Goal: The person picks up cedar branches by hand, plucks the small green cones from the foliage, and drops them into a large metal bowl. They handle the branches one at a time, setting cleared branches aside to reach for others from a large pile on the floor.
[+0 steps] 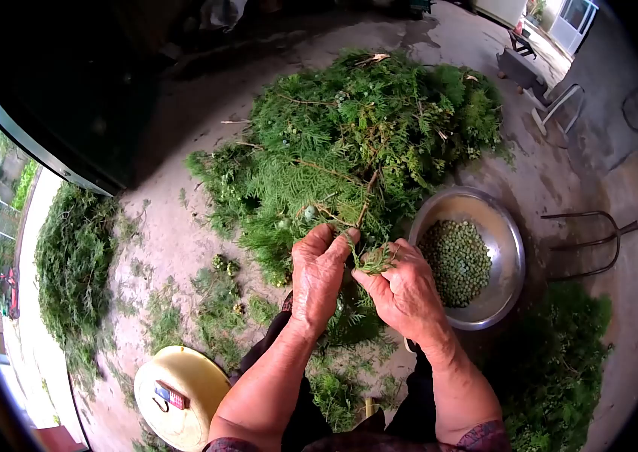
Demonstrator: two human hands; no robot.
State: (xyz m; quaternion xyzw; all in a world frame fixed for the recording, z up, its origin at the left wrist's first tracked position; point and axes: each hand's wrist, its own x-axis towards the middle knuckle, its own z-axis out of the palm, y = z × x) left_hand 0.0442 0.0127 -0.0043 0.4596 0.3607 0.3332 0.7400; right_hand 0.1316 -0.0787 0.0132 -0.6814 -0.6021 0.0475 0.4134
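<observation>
My left hand (322,264) pinches the brown stem of a leafy green branch (330,169), thumb and forefinger pressed together. Close beside it on the right, my right hand (398,282) is closed on a small green sprig (376,260) whose leaf tips stick out above the fingers. A pale round cone (310,212) shows on the branch just above my left hand. Beyond both hands lies a large heap of green branches (379,113). To the right of my right hand, a metal bowl (509,260) holds a pile of small green cones (456,264).
A yellow round stool (183,365) with a small red box (176,397) on it stands at the lower left. More greenery (74,264) lies along the left and at the lower right. A metal fork (609,256) rests right of the bowl.
</observation>
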